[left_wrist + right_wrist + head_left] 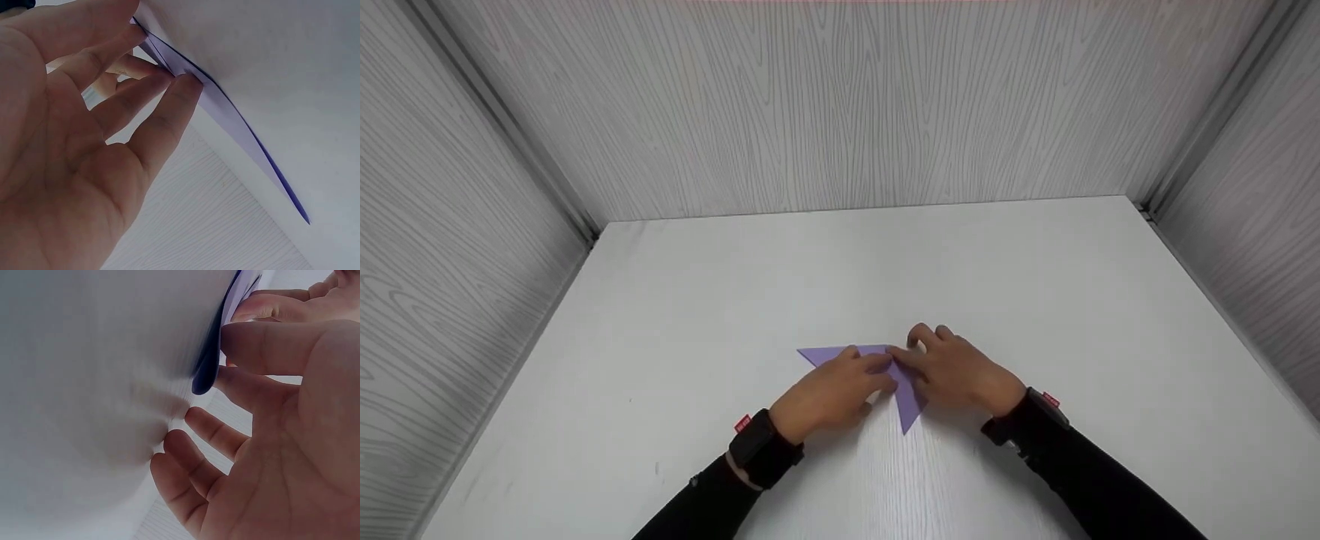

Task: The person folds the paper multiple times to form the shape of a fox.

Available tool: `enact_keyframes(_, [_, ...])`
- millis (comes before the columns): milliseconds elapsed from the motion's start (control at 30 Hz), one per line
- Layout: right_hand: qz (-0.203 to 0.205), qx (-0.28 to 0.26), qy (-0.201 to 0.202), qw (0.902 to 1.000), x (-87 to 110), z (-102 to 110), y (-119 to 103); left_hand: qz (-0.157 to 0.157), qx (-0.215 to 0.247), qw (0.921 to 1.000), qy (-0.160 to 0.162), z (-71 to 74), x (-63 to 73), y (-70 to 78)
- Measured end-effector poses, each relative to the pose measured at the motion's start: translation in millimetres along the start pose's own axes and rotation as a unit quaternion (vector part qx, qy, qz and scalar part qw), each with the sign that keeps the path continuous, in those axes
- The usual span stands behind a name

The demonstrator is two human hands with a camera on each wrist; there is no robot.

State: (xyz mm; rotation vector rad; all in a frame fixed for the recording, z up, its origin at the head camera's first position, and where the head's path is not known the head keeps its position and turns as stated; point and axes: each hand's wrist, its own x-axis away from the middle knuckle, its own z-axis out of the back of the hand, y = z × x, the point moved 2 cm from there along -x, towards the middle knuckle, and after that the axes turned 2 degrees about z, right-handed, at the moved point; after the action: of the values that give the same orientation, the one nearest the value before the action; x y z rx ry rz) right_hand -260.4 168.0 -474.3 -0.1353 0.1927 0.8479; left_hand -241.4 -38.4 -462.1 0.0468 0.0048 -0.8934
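A folded purple sheet of paper [909, 412] lies on the white table, with one pointed corner to the left and another toward the front. My left hand [832, 394] is over its left part, the extended fingertips pressing the paper down. Under those fingers the paper's long thin edge [247, 132] shows in the left wrist view. From the right comes my right hand [960, 371], its index fingertip at the paper's top corner and its thumb lower on the sheet. A rounded, unflattened fold [207, 377] stands up beside these fingers in the right wrist view; the other right fingertips rest on the table.
The white tabletop [720, 292] spreads around both hands. Grey wood-grain panels close it in at the back [840, 105], left and right. Both wrists carry black bands [765, 450] with red tags over black sleeves.
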Motion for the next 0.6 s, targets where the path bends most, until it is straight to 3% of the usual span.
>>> enact_keyframes(300, [-0.014, -0.017, -0.060, 0.9980, 0.2, 0.0, 6.2, -0.022, -0.016, 0.9995, 0.013, -4.4, -2.7, -1.4])
enact_keyframes(433, [-0.024, -0.027, -0.063, 0.9973, -1.5, 1.5, 7.2, -0.015, -0.004, 0.9998, 0.009, -4.7, -3.6, -1.5])
enact_keyframes(600, [-0.038, -0.047, -0.057, 0.9966, -2.3, 1.9, 6.4, -0.031, -0.020, 0.9987, 0.035, -3.4, -3.1, -0.9])
